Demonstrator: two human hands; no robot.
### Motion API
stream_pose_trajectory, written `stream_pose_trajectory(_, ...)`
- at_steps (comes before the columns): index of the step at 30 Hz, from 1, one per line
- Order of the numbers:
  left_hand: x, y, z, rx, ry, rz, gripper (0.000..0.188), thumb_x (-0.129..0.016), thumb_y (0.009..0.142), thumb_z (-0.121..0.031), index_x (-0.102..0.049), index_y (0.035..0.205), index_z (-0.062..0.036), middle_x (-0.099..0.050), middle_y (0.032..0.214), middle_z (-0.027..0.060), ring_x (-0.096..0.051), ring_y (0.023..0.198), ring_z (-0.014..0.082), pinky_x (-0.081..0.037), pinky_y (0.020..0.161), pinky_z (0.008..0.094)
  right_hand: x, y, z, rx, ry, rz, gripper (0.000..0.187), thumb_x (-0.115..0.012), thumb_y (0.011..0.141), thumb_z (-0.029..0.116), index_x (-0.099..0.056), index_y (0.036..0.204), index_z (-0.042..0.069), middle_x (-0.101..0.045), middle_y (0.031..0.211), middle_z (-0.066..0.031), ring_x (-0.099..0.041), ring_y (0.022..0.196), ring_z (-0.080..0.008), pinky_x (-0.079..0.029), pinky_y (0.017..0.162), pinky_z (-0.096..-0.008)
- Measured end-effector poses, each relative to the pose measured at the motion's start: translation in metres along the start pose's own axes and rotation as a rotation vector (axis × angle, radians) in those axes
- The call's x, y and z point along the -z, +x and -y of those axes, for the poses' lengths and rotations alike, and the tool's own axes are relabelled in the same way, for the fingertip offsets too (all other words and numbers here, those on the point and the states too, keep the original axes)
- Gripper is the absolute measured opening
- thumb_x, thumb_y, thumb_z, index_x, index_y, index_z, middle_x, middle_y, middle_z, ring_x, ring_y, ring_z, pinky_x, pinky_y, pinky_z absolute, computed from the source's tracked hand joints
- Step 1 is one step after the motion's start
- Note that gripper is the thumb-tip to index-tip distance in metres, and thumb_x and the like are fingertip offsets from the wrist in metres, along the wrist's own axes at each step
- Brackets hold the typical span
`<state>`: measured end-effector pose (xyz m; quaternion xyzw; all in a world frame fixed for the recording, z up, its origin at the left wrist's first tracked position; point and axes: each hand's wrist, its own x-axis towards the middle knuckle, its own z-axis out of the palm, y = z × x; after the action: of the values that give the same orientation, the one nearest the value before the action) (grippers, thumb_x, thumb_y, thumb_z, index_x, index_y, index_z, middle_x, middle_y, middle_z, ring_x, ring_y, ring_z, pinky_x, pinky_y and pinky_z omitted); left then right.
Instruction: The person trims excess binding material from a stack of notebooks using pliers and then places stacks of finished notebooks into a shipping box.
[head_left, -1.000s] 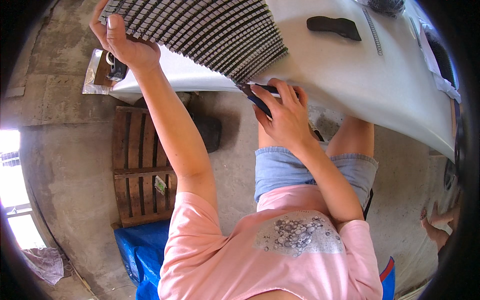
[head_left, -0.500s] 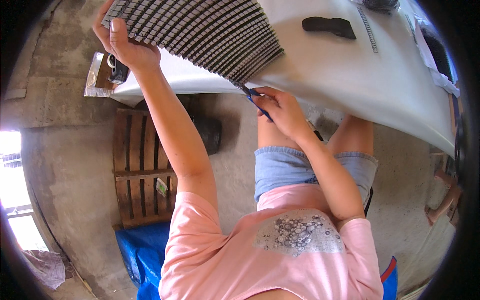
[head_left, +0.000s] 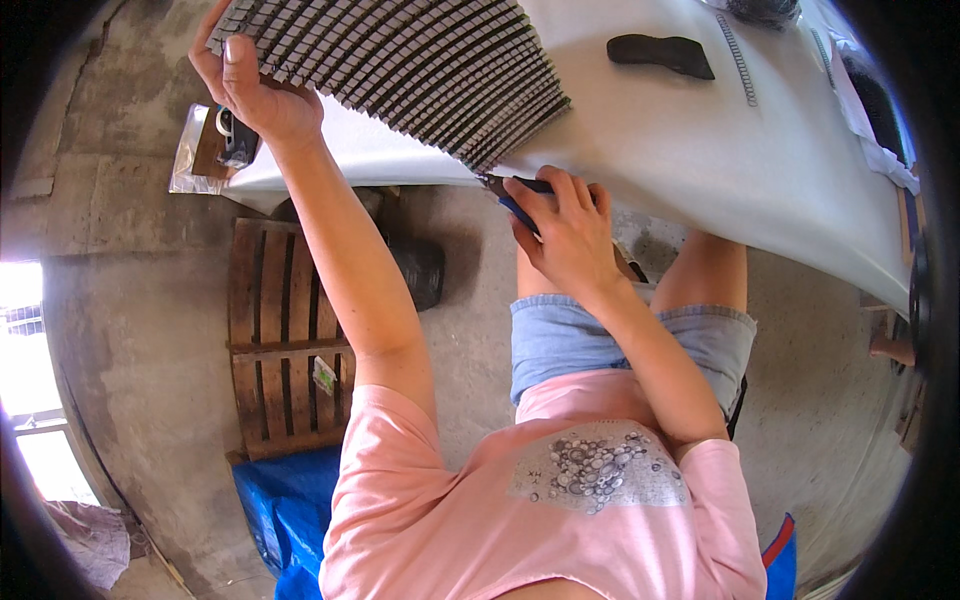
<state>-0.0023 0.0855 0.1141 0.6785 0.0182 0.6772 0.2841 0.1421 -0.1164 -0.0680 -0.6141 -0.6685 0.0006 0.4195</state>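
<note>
Head view, single moment. The left hand (head_left: 255, 95) was closed on the far left edge of a ribbed grey mat (head_left: 400, 70), thumb over the top face and fingers wrapped beneath, lifting that edge. Judged reason: holding the edge up kept the sheet taut and fanned, so its near corner overhung the front of the white table (head_left: 700, 160).

The right hand (head_left: 565, 225) was closed around a blue-and-dark-handled hand tool (head_left: 515, 200), probably pliers or cutters. The tool's tip met the mat's near corner, right at the table's front edge. The working end was too small to tell whether it was biting the material or only touching it. The low grip, wrist below table level, appeared to suit working on the overhanging corner from beneath.

The mat lay mostly on the table's left part, tilted upward toward the left hand.

Also on the table, well apart from the hands: a flat black piece (head_left: 660, 50) and a thin coiled wire strip (head_left: 738, 60) at the far side. A clear plastic bag (head_left: 190, 150) with small items sat at the table's left end, just beside the left wrist. A wooden pallet (head_left: 275, 340) lay on the concrete floor below.
</note>
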Motion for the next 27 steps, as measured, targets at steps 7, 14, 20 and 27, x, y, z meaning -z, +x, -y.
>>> stream_pose_trajectory(7, 0.002, 0.002, -0.007, 0.006, 0.007, -0.03, 0.042, -0.056, 0.082, -0.034, -0.049, 0.11, -0.0034, -0.062, 0.097, 0.0157, -0.065, 0.083, 0.026, -0.059, 0.066, 0.0379, 0.008, 0.019, -0.008, -0.734, 1.04, 0.518, 0.031, -0.063, 0.079, 0.021, -0.061, 0.108, 0.011, -0.056, 0.093, -0.0112, -0.059, 0.074, -0.0267, -0.048, 0.066, -0.0353)
stream_pose_trajectory(14, 0.002, 0.002, -0.007, -0.027, 0.06, -0.018, 0.042, -0.055, 0.082, -0.034, -0.049, 0.11, -0.0037, -0.062, 0.097, 0.0159, -0.065, 0.084, 0.0261, -0.059, 0.067, 0.0381, 0.0, 0.001, -0.006, -0.217, 0.441, 0.107, 0.032, -0.065, 0.077, 0.023, -0.062, 0.107, 0.013, -0.056, 0.096, -0.0098, -0.059, 0.082, -0.0266, -0.047, 0.073, -0.0375)
stream_pose_trajectory(20, -0.001, -0.001, -0.008, -0.028, 0.065, -0.01, 0.042, -0.055, 0.082, -0.035, -0.049, 0.11, -0.0037, -0.062, 0.096, 0.0155, -0.065, 0.083, 0.0257, -0.059, 0.067, 0.0375, -0.004, -0.003, -0.004, 0.01, 0.045, -0.015, 0.037, -0.067, 0.072, 0.022, -0.06, 0.108, 0.018, -0.052, 0.107, -0.0072, -0.051, 0.1, -0.0233, -0.036, 0.088, -0.0499)
stream_pose_trajectory(27, 0.013, 0.003, -0.004, 0.005, 0.042, 0.018, 0.042, -0.055, 0.081, -0.035, -0.05, 0.11, -0.005, -0.062, 0.095, 0.0149, -0.065, 0.082, 0.026, -0.06, 0.065, 0.0374, -0.006, 0.0, -0.001, -0.111, 0.149, 0.15, 0.033, -0.065, 0.075, 0.024, -0.061, 0.107, 0.018, -0.054, 0.104, -0.0068, -0.056, 0.093, -0.0241, -0.042, 0.081, -0.0466)
